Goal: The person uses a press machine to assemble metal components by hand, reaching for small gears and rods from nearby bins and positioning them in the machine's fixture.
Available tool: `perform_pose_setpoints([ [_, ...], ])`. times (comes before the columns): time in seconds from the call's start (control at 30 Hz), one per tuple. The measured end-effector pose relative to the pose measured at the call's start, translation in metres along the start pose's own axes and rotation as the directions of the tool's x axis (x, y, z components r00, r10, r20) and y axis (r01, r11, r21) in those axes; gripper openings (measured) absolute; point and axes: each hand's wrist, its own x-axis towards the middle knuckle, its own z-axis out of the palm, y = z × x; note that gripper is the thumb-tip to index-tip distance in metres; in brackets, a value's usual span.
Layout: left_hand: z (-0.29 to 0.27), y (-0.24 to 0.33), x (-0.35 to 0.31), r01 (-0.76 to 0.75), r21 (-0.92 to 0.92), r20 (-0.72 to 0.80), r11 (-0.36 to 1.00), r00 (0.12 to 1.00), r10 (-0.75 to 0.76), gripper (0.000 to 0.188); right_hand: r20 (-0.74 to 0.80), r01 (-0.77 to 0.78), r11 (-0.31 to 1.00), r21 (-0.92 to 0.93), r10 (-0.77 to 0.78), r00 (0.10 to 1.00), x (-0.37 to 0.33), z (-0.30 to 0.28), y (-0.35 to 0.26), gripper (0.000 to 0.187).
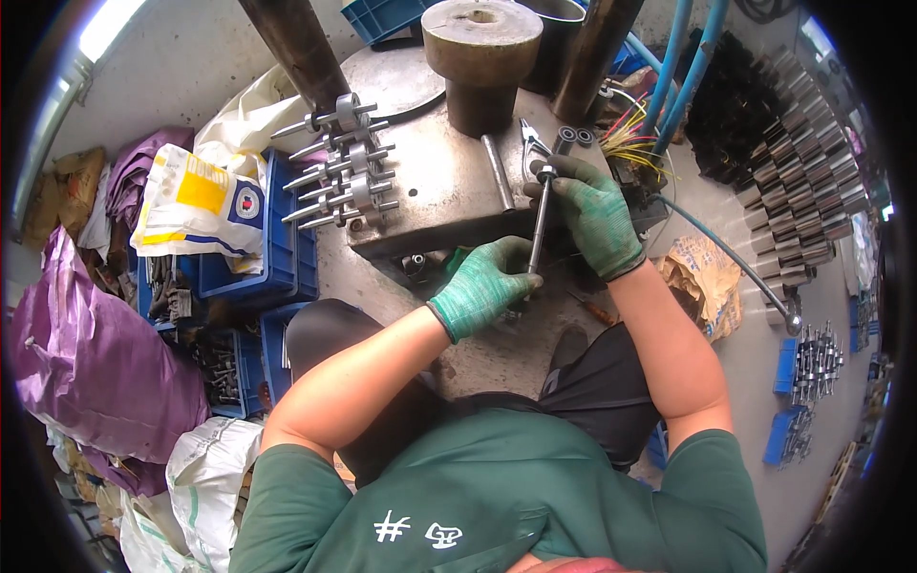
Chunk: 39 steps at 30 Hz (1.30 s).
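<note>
I wear green knit gloves on both hands. My left hand [487, 284] grips the lower end of a thin steel shaft [540, 222], and my right hand [594, 212] holds its upper end, where a small ring sits on it. The shaft stands nearly upright over the front edge of a grey metal press table [439, 196]. On the table's left lie several finished shafts with collars [342, 162], stacked side by side. A plain steel rod [497, 172] and pliers [531, 138] lie on the table just left of my right hand. Two small dark rings [576, 135] rest above my right hand.
A big round metal block [481, 57] stands at the table's back, between two dark columns. Blue crates [277, 248] with parts, purple bags [95, 363] and white sacks crowd the left. Coloured wires [630, 138] and blue hoses run at the right, beyond them rows of gear shafts [802, 162].
</note>
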Motion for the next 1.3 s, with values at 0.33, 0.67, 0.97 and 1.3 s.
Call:
perform_pose_setpoints([
  [0.33,0.001,0.0,0.001,-0.032,0.032,-0.032,0.999,0.999,0.033,0.05,0.006,-0.25,0.958,0.138,0.252,0.968,-0.005,-0.002,-0.009,0.03],
  [0.67,0.003,-0.004,0.008,-0.099,0.07,-0.072,0.993,0.992,0.104,0.048,0.037,-0.133,0.991,0.023,0.132,0.991,-0.01,0.0,-0.003,0.036],
  [0.97,-0.006,-0.004,0.011,-0.162,0.023,-0.194,0.987,0.967,0.163,0.037,0.174,-0.135,0.982,-0.13,0.156,0.972,-0.016,0.017,0.016,0.036],
  [1.3,-0.078,-0.01,0.065,-0.482,0.627,-0.22,0.612,0.644,0.733,0.059,0.28,0.38,0.832,-0.405,-0.282,0.918,0.0,-0.042,-0.02,0.027],
])
